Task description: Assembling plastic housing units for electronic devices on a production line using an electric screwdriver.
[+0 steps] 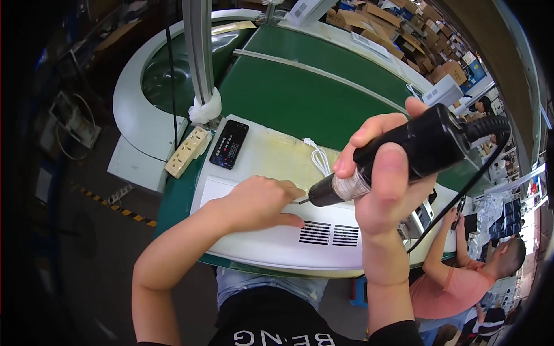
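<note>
My right hand is wrapped round a black corded electric screwdriver, raised over the right part of a white plastic casing. The screwdriver is tilted, its thin bit pointing left toward the fingers of my left hand. That hand rests on the casing, thumb stretched out apart from the bent fingers, close to the bit's tip. Whether a screw sits at the tip is too small to tell. Two groups of dark vent slots mark the casing's near side. Beyond the hands lies a coiled white cable with a plug.
A black panel with buttons lies at the casing's far left. Beside it are a cream power strip and a metal post. A green conveyor belt runs behind. To the right, a co-worker in a pink shirt sits working.
</note>
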Demonstrator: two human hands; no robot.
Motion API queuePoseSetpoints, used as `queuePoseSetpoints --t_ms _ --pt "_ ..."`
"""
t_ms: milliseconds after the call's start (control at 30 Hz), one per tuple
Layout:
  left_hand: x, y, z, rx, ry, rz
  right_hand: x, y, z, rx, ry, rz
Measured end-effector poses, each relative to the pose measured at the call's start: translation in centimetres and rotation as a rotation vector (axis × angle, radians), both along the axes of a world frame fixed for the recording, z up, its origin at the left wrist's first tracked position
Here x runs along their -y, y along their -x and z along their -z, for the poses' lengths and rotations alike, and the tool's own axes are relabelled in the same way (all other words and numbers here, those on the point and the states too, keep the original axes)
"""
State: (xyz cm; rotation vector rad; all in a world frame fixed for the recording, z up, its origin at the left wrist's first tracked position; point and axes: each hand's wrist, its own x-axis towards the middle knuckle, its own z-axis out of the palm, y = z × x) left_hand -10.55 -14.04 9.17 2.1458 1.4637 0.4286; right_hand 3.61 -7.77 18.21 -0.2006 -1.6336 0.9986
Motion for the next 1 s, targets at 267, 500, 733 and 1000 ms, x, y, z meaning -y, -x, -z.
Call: queuePoseSetpoints --t_ms 267,500,733,1000 --pt "2.7 5.2 0.9 0.248 -0.027 -0.413 2.6 -12.7 -4.1 -0.37 -0.169 0.483" --pt "5.3 8.9 12.6 1.997 0.249 -0.638 -1.9 -24.6 2.7 -0.142 -0.118 1.205" --pt "6.0 8.2 4.9 1.298 -0.036 -0.711 -5.0 -30.3 10.3 -0.11 -0.138 1.112" --pt "-0.5 -4.7 -14.1 0.334 -0.032 -0.622 -5.9 -30.4 10.9 -0.054 0.101 1.093"
